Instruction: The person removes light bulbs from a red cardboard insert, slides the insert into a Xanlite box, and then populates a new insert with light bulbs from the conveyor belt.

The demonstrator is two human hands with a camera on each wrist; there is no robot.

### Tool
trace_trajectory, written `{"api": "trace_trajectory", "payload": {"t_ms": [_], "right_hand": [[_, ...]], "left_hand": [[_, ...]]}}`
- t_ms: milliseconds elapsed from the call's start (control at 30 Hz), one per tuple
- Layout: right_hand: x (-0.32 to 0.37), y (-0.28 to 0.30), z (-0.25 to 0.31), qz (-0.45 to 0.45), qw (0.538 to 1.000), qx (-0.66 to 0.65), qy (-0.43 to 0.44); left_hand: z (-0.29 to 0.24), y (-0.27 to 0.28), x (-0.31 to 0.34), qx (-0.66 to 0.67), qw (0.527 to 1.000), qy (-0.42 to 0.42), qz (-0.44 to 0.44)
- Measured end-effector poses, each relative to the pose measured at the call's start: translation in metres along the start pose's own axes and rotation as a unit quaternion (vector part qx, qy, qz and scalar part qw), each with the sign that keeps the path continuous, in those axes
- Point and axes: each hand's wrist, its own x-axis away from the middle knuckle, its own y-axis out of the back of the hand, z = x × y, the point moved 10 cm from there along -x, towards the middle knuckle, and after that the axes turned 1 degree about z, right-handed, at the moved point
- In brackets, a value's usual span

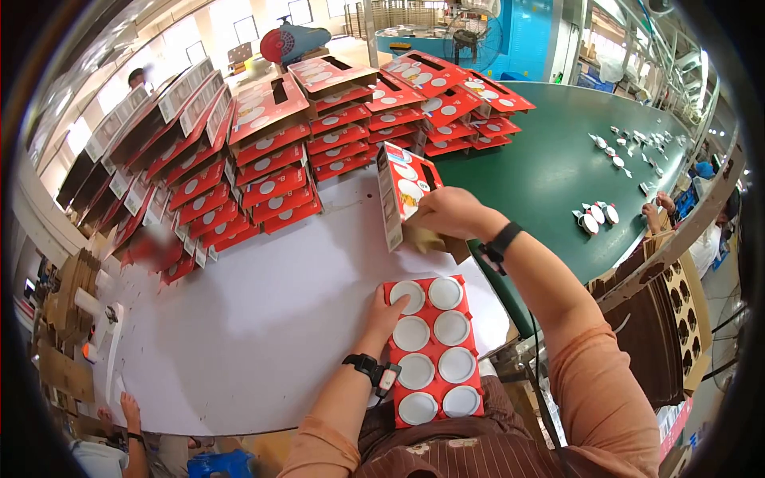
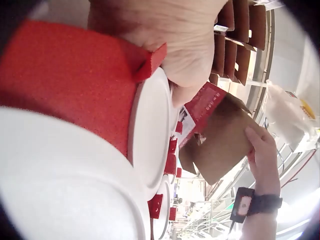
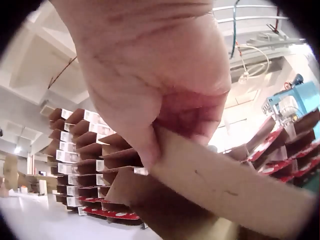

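The left hand (image 1: 385, 312) lies flat on the red tray (image 1: 434, 349) of white discs (image 1: 411, 333) at the table's (image 1: 263, 319) near edge while the right hand (image 1: 450, 211) grips the open carton (image 1: 402, 187) upright just beyond, so boxing seems in hand, and the next move calls for lining the tray up with the carton's mouth.

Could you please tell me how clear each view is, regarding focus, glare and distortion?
Head view: sharp, but fisheye bends the table edge and the windows blow out. Left wrist view: the white discs sit too close, soft and overexposed. Right wrist view: the right hand fills the frame, blurred against bright ceiling.
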Motion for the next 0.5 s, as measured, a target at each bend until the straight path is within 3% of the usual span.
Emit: {"api": "trace_trajectory", "payload": {"t_ms": [133, 300, 500], "right_hand": [[-0.011, -0.037, 0.02, 0.05, 0.997, -0.048, 0.017], [-0.029, -0.085, 0.027, 0.092, 0.996, 0.007, -0.002], [-0.026, -0.089, 0.022, 0.152, 0.987, -0.046, 0.006]], "left_hand": [[0.008, -0.002, -0.003, -0.008, 1.0, 0.011, 0.007], [0.012, -0.008, -0.008, -0.012, 0.999, 0.004, 0.03], [0.009, -0.007, -0.01, -0.02, 0.999, -0.02, 0.017]]}}
